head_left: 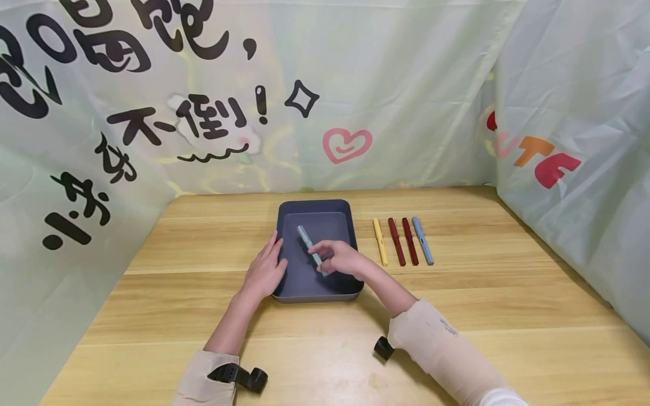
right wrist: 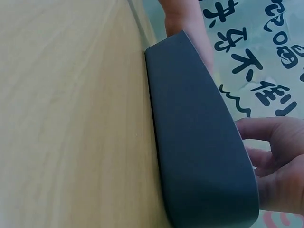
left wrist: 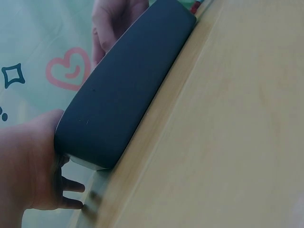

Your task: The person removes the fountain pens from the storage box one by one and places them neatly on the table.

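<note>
A dark blue-grey rectangular tray (head_left: pixel 289 211) lies on the wooden table. My left hand (head_left: pixel 265 268) holds its left wall, with the thumb at the rim and the fingers along the outside; the left wrist view shows the same hand (left wrist: pixel 35 166) at the tray's near corner (left wrist: pixel 107 114). Over the tray's floor, my right hand (head_left: pixel 341 259) pinches a light grey-blue capped pen (head_left: pixel 304 237) between thumb and fingers. The pen slants, its upper end toward the far left. In the right wrist view the tray's wall (right wrist: pixel 199 137) hides the pen from sight.
Right of the tray lie a yellow pen (head_left: pixel 380 242), two dark red pens (head_left: pixel 396 242) and a blue pen (head_left: pixel 423 241), roughly side by side. Printed cloth (head_left: pixel 406 84) hangs behind the table and along its sides.
</note>
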A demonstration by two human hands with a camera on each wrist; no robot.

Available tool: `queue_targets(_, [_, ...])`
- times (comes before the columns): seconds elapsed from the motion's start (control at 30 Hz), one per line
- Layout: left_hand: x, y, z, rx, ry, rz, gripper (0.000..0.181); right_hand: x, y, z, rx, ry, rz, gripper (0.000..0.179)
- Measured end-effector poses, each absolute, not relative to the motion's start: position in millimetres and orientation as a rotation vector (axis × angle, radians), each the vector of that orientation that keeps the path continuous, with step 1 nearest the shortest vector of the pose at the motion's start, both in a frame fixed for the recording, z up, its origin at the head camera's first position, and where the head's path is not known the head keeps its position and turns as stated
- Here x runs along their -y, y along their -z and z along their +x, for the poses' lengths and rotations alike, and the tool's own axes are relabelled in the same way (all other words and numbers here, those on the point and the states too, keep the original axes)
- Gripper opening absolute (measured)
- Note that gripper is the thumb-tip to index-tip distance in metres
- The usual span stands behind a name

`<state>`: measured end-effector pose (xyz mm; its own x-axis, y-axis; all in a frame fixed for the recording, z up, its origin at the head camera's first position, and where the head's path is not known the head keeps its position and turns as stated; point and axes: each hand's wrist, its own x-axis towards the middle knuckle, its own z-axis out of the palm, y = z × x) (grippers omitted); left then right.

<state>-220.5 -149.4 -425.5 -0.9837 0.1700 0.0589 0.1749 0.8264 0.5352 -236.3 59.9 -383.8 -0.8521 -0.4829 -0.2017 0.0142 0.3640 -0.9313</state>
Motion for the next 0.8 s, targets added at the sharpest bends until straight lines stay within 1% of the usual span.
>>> queue_targets(0.47, [148, 426, -218, 2.999, 0.900, -0.263, 0.054, -65, 387, -230, -2.187, 1.534, -0.393, 0.041])
queue_targets(0.5, [148, 426, -218, 3.000, 0.901, -0.262, 0.054, -65, 383, -227, -2.177, 1.540, -0.393, 0.041])
queue_targets(0.8, [149, 425, -219, 2.991, 0.901, -0.268, 0.054, -71, 388, -230, -2.070, 1.632, -0.364, 0.043])
